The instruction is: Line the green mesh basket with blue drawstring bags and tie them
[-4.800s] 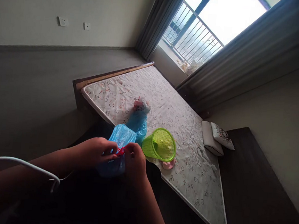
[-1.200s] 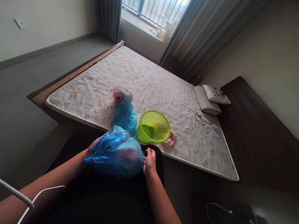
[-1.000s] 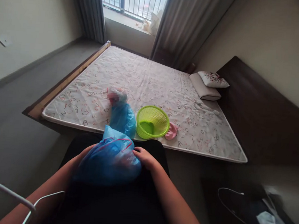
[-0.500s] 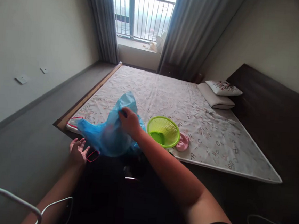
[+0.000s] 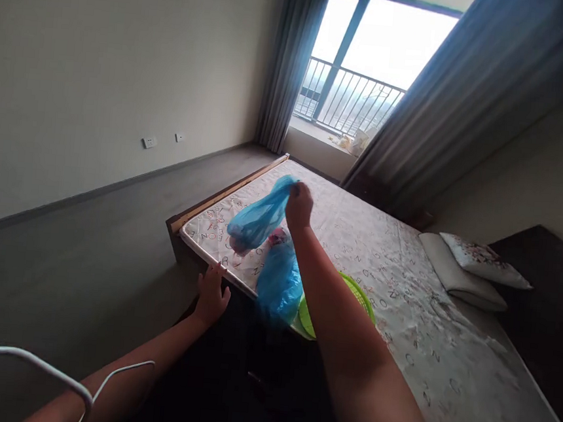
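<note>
My right hand is closed on the gathered top of a thin blue plastic bag. The bag hangs slantwise at the near left of the mattress, with something pinkish showing blurred at its lower end. A second crumpled blue plastic bag lies below it by the mattress edge, a dark pink item at its top. Close to that edge is my left hand, fingers apart and holding nothing; whether its fingertips touch the mattress I cannot tell. My right forearm partly hides a green plastic basket.
Two pillows are stacked by the dark headboard. A wooden bed rail borders the mattress on the left. White cables cross the lower left. Grey curtains flank the window.
My view has turned left and tilted. The held bag has gone from spread out to bunched and hanging. My left hand has moved up to the mattress edge.
</note>
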